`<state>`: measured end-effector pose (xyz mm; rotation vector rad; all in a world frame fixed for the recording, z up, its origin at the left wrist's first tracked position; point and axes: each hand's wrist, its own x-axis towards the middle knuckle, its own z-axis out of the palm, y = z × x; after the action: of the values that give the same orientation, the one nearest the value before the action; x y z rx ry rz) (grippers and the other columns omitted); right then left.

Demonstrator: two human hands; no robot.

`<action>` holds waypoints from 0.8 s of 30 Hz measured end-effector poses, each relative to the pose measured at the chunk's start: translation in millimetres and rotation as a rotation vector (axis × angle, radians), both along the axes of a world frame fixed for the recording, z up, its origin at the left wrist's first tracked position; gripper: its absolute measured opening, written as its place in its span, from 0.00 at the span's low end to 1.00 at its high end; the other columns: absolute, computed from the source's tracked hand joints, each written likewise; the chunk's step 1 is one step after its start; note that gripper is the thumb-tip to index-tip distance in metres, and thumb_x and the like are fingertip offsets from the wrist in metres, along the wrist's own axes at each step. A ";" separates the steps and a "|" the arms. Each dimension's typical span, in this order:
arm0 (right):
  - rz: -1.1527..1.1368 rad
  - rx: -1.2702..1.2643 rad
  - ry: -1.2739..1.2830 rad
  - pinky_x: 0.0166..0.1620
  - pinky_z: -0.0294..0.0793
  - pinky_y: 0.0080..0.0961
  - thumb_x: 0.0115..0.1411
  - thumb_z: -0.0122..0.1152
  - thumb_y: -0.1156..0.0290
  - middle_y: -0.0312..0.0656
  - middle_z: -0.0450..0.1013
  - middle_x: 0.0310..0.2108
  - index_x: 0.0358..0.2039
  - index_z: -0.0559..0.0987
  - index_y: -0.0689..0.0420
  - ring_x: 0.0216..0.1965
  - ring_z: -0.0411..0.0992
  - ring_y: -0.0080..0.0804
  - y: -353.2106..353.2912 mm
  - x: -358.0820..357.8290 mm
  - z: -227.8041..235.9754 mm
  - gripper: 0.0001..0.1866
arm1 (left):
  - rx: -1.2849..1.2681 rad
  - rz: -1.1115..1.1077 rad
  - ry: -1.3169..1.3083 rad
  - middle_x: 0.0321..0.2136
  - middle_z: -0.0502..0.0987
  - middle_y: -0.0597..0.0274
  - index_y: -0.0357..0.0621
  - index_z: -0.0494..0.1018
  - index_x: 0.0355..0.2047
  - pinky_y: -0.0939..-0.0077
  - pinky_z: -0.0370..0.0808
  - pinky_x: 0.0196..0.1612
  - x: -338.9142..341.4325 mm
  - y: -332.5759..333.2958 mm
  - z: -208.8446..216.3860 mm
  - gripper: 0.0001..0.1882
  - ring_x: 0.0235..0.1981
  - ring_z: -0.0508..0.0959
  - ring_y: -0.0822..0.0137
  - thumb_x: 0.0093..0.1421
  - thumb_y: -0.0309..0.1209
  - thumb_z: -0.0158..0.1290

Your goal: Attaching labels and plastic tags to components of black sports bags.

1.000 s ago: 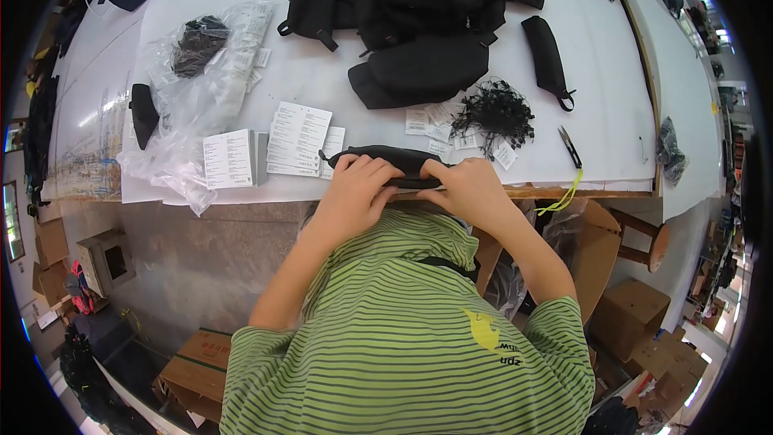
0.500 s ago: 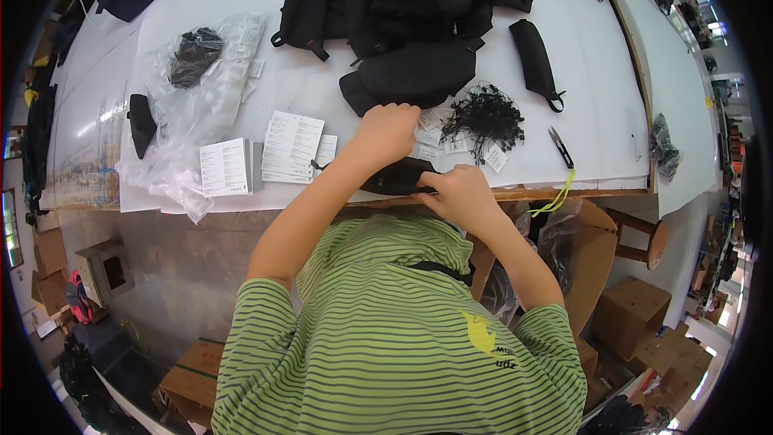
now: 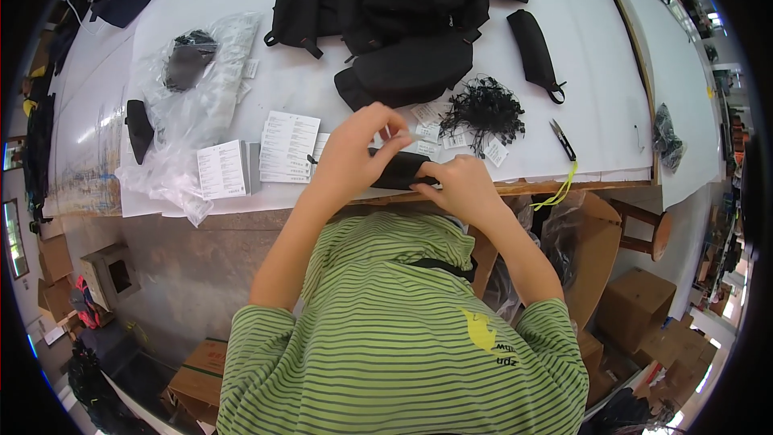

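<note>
A small black fabric pouch (image 3: 400, 171) lies at the table's front edge, right before my body. My right hand (image 3: 461, 185) grips its right end between thumb and fingers. Over the pouch's left part hovers my left hand (image 3: 358, 149), thumb and fingers drawn together by a small pale bit that is too blurred to name. Part of the pouch is hidden behind this hand. Just beyond my hands lie loose white printed tags (image 3: 427, 130) and a tangled heap of black tag strings (image 3: 483, 109).
Stacks of white printed cards (image 3: 221, 169) stand left of my hands, beside clear plastic bags (image 3: 193, 105). Black backpacks (image 3: 403, 8) are piled at the back. To the right lie another black pouch (image 3: 531, 48) and snips (image 3: 562, 141) with a yellow cord.
My left hand has moved slightly left and its fingers have come away from the tags towards the pouch. My right hand keeps its grip on the pouch's right end.
</note>
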<state>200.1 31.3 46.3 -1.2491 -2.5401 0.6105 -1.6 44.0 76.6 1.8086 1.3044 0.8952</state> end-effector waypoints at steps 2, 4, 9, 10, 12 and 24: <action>-0.002 -0.024 -0.004 0.26 0.69 0.34 0.48 0.67 0.59 0.42 0.71 0.14 0.26 0.80 0.49 0.18 0.71 0.43 2.6 -0.9 2.5 0.09 | -0.063 0.060 -0.089 0.27 0.74 0.63 0.41 0.73 0.30 0.73 0.68 0.36 -9.5 -22.9 6.4 0.06 0.33 0.72 0.64 0.53 0.26 0.58; 0.002 -0.047 -0.009 0.26 0.69 0.34 0.48 0.67 0.59 0.42 0.71 0.14 0.26 0.80 0.49 0.18 0.71 0.43 3.7 -0.7 1.9 0.09 | 0.011 0.004 0.051 0.33 0.75 0.63 0.43 0.74 0.35 0.71 0.68 0.42 -18.5 -34.1 -11.4 0.09 0.40 0.72 0.62 0.53 0.29 0.59; 0.018 0.081 0.032 0.26 0.69 0.31 0.48 0.68 0.57 0.39 0.68 0.12 0.34 0.78 0.47 0.18 0.70 0.40 2.3 2.0 0.6 0.14 | 0.195 0.153 0.265 0.44 0.72 0.61 0.47 0.73 0.43 0.62 0.58 0.55 -19.3 -52.1 -31.9 0.15 0.48 0.69 0.58 0.55 0.34 0.57; 0.020 0.082 0.031 0.26 0.69 0.31 0.48 0.68 0.57 0.39 0.68 0.12 0.34 0.78 0.47 0.18 0.70 0.40 0.9 2.9 -0.1 0.14 | 0.196 0.159 0.249 0.42 0.73 0.62 0.47 0.74 0.42 0.63 0.58 0.54 -19.2 -52.8 -34.9 0.14 0.47 0.69 0.59 0.55 0.33 0.57; -0.113 0.095 0.058 0.25 0.68 0.30 0.49 0.68 0.57 0.37 0.66 0.10 0.38 0.76 0.46 0.18 0.70 0.38 -1.7 5.7 -2.5 0.17 | 0.207 0.152 0.274 0.40 0.73 0.64 0.47 0.74 0.40 0.64 0.58 0.53 -21.4 -52.5 -42.6 0.13 0.46 0.69 0.60 0.54 0.32 0.57; -0.249 -0.453 0.254 0.21 0.58 0.23 0.49 0.70 0.59 0.37 0.58 0.08 0.32 0.84 0.53 0.12 0.59 0.24 19.1 22.8 -2.0 0.13 | 0.195 0.155 0.282 0.41 0.73 0.65 0.47 0.75 0.36 0.65 0.58 0.52 -27.7 -40.4 -51.6 0.12 0.46 0.68 0.60 0.51 0.32 0.60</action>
<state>222.9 50.4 44.3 -1.4843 -2.0613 1.2407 -29.3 3.6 25.0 2.0648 1.5983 0.8989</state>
